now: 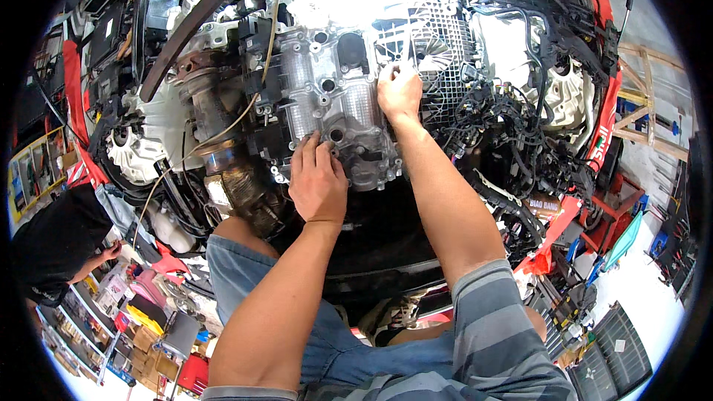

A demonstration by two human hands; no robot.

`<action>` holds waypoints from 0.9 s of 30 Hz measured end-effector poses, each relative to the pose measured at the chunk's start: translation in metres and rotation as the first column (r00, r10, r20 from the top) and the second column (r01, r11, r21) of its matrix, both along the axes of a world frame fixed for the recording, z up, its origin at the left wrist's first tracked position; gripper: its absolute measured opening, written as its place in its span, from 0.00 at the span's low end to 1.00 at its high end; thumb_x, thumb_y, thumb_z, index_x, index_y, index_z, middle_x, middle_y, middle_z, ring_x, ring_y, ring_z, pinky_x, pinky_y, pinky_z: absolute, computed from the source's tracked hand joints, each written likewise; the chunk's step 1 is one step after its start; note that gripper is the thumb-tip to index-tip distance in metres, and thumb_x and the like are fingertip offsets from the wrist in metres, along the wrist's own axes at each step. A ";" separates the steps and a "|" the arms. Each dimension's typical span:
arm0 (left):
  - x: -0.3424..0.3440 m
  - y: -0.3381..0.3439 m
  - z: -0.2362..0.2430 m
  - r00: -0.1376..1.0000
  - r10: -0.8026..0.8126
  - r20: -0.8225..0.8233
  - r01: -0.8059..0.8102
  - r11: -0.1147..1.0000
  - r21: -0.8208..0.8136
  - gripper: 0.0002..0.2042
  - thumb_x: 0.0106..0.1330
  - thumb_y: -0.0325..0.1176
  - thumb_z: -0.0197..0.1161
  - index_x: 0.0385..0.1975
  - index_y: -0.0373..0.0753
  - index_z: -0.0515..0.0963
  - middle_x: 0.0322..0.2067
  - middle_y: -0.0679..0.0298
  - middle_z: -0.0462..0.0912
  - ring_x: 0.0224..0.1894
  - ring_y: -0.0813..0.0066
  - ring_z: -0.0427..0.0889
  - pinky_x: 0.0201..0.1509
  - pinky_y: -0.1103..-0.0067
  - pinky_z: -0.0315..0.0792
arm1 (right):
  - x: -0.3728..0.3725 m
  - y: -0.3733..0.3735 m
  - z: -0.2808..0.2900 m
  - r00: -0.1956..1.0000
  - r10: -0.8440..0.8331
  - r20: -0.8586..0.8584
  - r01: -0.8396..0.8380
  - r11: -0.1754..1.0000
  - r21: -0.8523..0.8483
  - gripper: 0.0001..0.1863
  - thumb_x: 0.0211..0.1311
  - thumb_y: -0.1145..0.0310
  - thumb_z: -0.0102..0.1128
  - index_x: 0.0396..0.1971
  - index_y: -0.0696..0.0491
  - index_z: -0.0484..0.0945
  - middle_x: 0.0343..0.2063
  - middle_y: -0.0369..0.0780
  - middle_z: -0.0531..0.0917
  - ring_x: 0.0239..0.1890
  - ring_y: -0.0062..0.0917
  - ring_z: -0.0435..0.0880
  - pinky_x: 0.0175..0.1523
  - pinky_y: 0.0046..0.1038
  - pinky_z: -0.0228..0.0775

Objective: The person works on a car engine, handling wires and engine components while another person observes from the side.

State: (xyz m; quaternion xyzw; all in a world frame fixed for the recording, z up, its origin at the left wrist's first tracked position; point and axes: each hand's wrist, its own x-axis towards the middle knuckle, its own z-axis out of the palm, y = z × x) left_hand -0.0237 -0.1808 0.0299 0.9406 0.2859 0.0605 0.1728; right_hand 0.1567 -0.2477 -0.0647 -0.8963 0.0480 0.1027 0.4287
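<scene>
A grey metal valve cover (354, 111) sits on top of the engine in front of me, with several round holes down its middle. My left hand (318, 182) lies on its near left corner, fingers stretched out and resting on the metal. At the cover's right edge my right hand (401, 94) is closed, its fingers curled together. Whatever it grips is hidden by the fingers and the glare. Beside that hand stands a black, grid-ribbed plastic manifold (445, 41). Black ignition parts (266, 96) line the cover's left side.
A rusty exhaust part (204, 93) and a thin tan cable (223, 136) are at the left. Bundled black wiring (497, 115) crowds the right. Red fender covers (603, 122) drape both sides. Another person (63, 241) in dark clothing is at far left. A dark strip (197, 22) hangs across the upper left.
</scene>
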 end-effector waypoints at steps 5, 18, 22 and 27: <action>-0.001 0.001 0.000 1.000 0.000 0.002 0.000 1.000 -0.004 0.11 0.56 0.25 0.62 0.39 0.40 0.77 0.51 0.63 0.78 0.54 0.60 0.76 0.54 0.70 0.74 | -0.002 -0.010 0.002 0.989 0.066 0.134 -0.040 0.981 -0.188 0.14 0.59 0.64 0.53 0.31 0.62 0.78 0.27 0.54 0.82 0.34 0.49 0.83 0.41 0.42 0.74; -0.001 0.000 -0.003 1.000 0.002 0.006 -0.002 1.000 -0.005 0.11 0.56 0.25 0.62 0.40 0.40 0.77 0.51 0.62 0.78 0.55 0.60 0.75 0.54 0.70 0.73 | -0.013 -0.041 0.032 0.960 0.257 0.115 -0.208 0.922 -0.327 0.11 0.61 0.66 0.52 0.30 0.59 0.78 0.33 0.52 0.81 0.35 0.48 0.82 0.43 0.44 0.74; -0.001 0.000 -0.002 1.000 0.009 0.004 -0.009 1.000 -0.001 0.11 0.56 0.26 0.62 0.39 0.40 0.77 0.51 0.63 0.78 0.55 0.61 0.75 0.54 0.70 0.74 | -0.016 -0.046 0.046 0.956 0.289 0.055 -0.255 0.907 -0.336 0.11 0.61 0.66 0.54 0.30 0.60 0.77 0.34 0.52 0.81 0.37 0.48 0.82 0.44 0.44 0.74; 0.000 -0.001 0.001 1.000 0.012 -0.006 -0.012 1.000 -0.006 0.11 0.57 0.26 0.62 0.40 0.41 0.77 0.51 0.64 0.78 0.54 0.62 0.76 0.53 0.70 0.74 | -0.028 -0.055 0.053 0.925 0.370 0.087 -0.328 0.893 -0.307 0.09 0.61 0.68 0.55 0.29 0.61 0.75 0.31 0.52 0.79 0.34 0.49 0.80 0.42 0.44 0.73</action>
